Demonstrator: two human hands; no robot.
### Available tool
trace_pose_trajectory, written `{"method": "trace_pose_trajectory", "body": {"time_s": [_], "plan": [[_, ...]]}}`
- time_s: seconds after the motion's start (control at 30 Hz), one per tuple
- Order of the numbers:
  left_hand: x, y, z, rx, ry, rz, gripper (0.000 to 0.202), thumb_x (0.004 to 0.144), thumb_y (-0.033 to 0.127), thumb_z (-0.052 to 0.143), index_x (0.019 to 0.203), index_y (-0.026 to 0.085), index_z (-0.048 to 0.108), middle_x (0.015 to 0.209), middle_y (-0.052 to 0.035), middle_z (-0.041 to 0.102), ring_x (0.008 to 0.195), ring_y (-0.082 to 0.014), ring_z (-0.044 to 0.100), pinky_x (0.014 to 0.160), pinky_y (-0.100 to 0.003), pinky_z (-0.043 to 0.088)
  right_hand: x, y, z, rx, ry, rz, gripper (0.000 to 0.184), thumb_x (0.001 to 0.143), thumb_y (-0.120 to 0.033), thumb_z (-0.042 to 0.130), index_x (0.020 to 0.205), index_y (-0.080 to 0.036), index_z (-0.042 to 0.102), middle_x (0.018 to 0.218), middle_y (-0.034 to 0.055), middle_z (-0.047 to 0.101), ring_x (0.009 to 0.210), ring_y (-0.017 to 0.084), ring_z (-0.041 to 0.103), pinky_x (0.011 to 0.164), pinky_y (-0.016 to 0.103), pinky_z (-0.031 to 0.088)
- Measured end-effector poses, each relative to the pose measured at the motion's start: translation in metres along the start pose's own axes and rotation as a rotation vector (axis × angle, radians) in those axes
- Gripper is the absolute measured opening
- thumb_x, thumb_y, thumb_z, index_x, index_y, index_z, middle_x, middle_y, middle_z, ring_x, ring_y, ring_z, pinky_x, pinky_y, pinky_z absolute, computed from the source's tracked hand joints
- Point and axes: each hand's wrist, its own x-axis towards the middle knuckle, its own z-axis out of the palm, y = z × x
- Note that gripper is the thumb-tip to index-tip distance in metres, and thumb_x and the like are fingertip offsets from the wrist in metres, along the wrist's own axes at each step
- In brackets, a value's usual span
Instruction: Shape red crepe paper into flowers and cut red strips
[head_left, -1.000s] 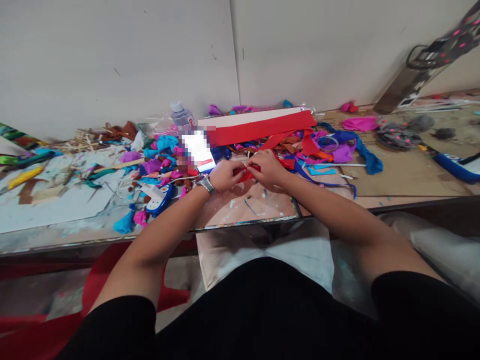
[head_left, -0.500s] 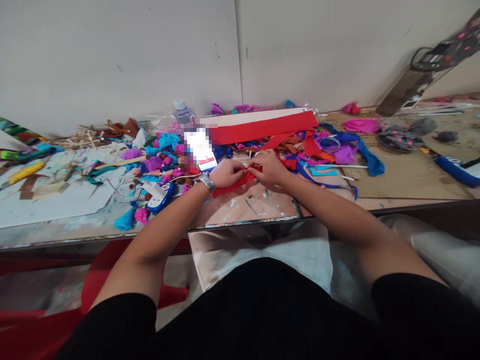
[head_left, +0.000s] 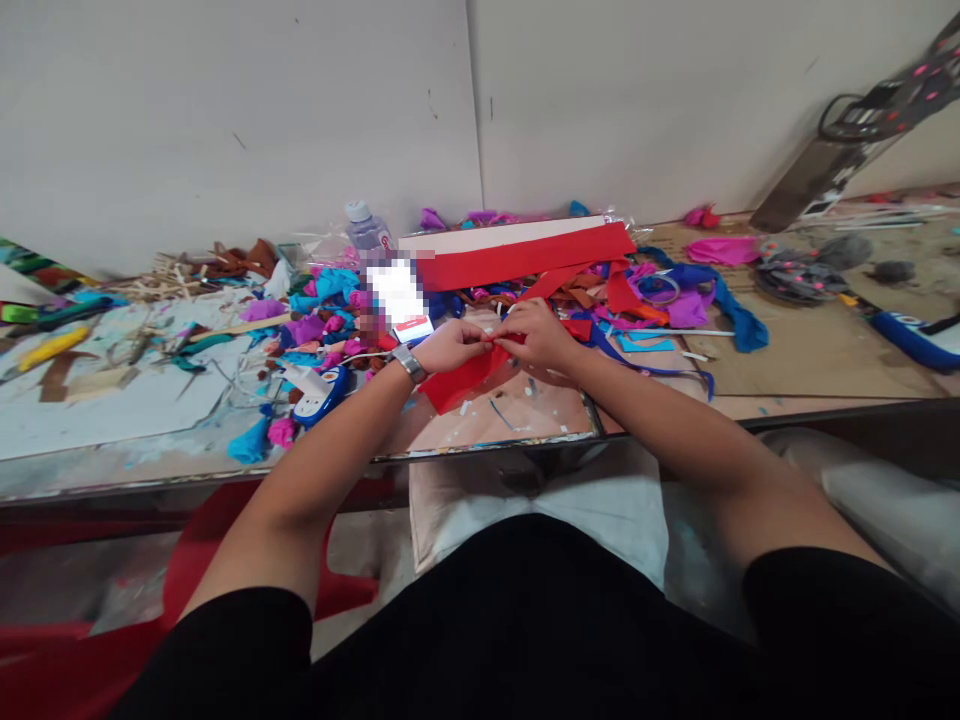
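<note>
Two bare hands meet over the near middle of a cluttered table [head_left: 547, 415], both closed, thumbs and fingers pinching a red strip [head_left: 461, 385] between them. The left hand [head_left: 454, 347], with a metal-banded watch [head_left: 409, 365] at its wrist, hides part of the strip, whose loose end spreads below it toward the near left. The right hand [head_left: 536, 335] covers the strip's other end, and the exact pinch point is too small to make out. Just beyond the left hand, a bright-screened phone [head_left: 401, 295] is partly blurred into blocks, which also hide the base of a clear bottle [head_left: 367, 232]. Farther back lies a long red sheet [head_left: 525, 255], above a tangle of colored scraps. At far right, a dark bag [head_left: 922, 85] is cut off.
</note>
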Motion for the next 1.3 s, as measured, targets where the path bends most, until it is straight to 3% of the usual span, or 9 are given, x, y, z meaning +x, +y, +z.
{"method": "trace_pose_trajectory", "body": {"time_s": [0.33,0.63,0.83,1.0,1.3], "plan": [[0.0,-0.007,-0.001,-0.259,-0.011,-0.202,0.04,0.079,0.049,0.076,0.095,0.012,0.081,0.077,-0.0028,0.073,0.064,-0.0145,0.06,0.061,-0.026,0.043,0.001,0.008,0.005,0.024,0.022,-0.073,0.021,0.1,-0.036,0.068,0.107,-0.03,0.087,0.097,0.0061,0.085,0.1,0.026,0.07,0.099,0.046,0.035],[0.001,-0.01,-0.004,-0.227,-0.05,-0.206,0.036,0.082,0.047,0.07,0.094,0.014,0.079,0.078,-0.0042,0.074,0.063,-0.015,0.06,0.061,-0.027,0.046,0.0,0.007,0.002,0.057,-0.034,-0.089,0.02,0.098,-0.033,0.069,0.106,-0.03,0.087,0.099,0.007,0.085,0.1,0.026,0.074,0.096,0.045,0.038],[0.002,-0.012,-0.004,-0.142,0.097,-0.125,0.04,0.09,0.049,0.06,0.091,0.014,0.079,0.089,-0.0087,0.079,0.078,-0.0196,0.064,0.072,-0.03,0.052,0.0,0.008,0.003,0.05,-0.028,-0.067,0.019,0.097,-0.032,0.068,0.1,-0.027,0.086,0.101,0.0085,0.085,0.102,0.027,0.074,0.099,0.046,0.038],[0.001,-0.012,-0.002,-0.249,0.036,-0.175,0.049,0.082,0.06,0.069,0.097,0.013,0.077,0.091,-0.0078,0.078,0.079,-0.0196,0.067,0.073,-0.03,0.054,0.0,0.004,0.001,0.053,-0.033,-0.055,0.02,0.097,-0.031,0.068,0.105,-0.028,0.086,0.104,0.0078,0.086,0.104,0.028,0.074,0.098,0.046,0.038],[-0.002,-0.003,-0.002,-0.238,-0.002,-0.16,0.041,0.081,0.055,0.072,0.09,0.015,0.073,0.085,-0.0038,0.074,0.073,-0.0159,0.064,0.071,-0.027,0.051,0.002,0.001,-0.002,0.065,-0.027,-0.048,0.018,0.095,-0.032,0.07,0.102,-0.028,0.086,0.096,0.0069,0.085,0.097,0.027,0.074,0.096,0.043,0.042]]}}
